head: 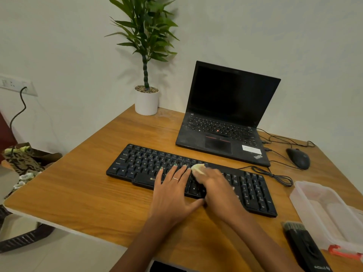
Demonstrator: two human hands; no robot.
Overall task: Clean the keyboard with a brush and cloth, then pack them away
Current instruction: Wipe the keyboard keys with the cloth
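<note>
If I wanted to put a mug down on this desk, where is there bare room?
The wooden desk is bare left of the black external keyboard, and between the white plant pot and the keyboard. The right side is crowded: black laptop, black mouse, clear plastic box, black brush.

You see a black keyboard (pixel 137 165), pale yellow cloth (pixel 198 169), black laptop (pixel 225 122), white pot (pixel 146 103), green leaves (pixel 147 26), and orange-brown wood-grain desk (pixel 88 193).

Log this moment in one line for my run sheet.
left hand: flat on black keyboard | right hand: wiping with pale cloth | black brush: on table
</note>
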